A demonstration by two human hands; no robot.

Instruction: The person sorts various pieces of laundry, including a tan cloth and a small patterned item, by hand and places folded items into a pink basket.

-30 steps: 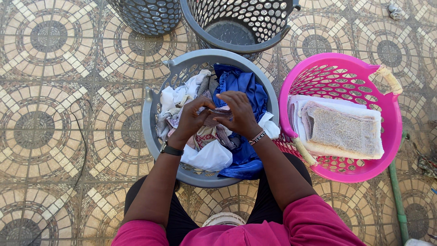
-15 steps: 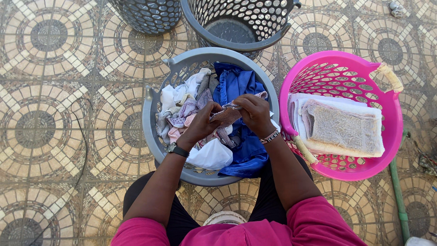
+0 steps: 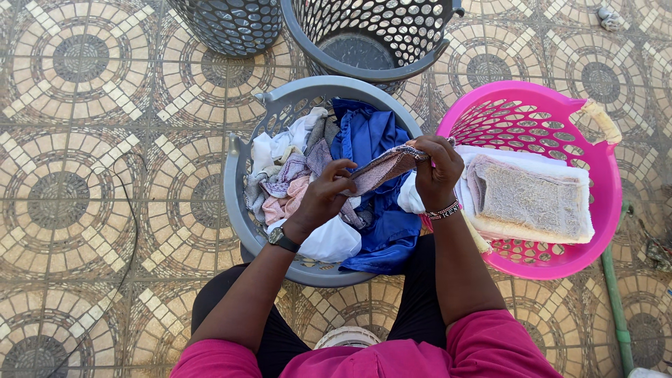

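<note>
My left hand (image 3: 323, 196) and my right hand (image 3: 435, 168) both grip a small patterned pinkish-grey cloth (image 3: 381, 168), stretched between them above a grey laundry basket (image 3: 241, 210). That basket is full of mixed clothes, among them a blue garment (image 3: 371, 133) and white pieces (image 3: 329, 241). A watch sits on my left wrist, a beaded bracelet on my right. To the right stands a pink basket (image 3: 602, 182) holding folded towels (image 3: 528, 199).
Two dark grey perforated baskets (image 3: 371, 35) (image 3: 231, 24) stand beyond the laundry basket on a patterned tile floor. A green pole (image 3: 616, 308) lies at the right. A thin dark cable (image 3: 133, 231) runs across the floor at the left.
My hands have lifted the patterned cloth out of the pile and pulled it apart; my right hand has moved right, toward the pink basket.
</note>
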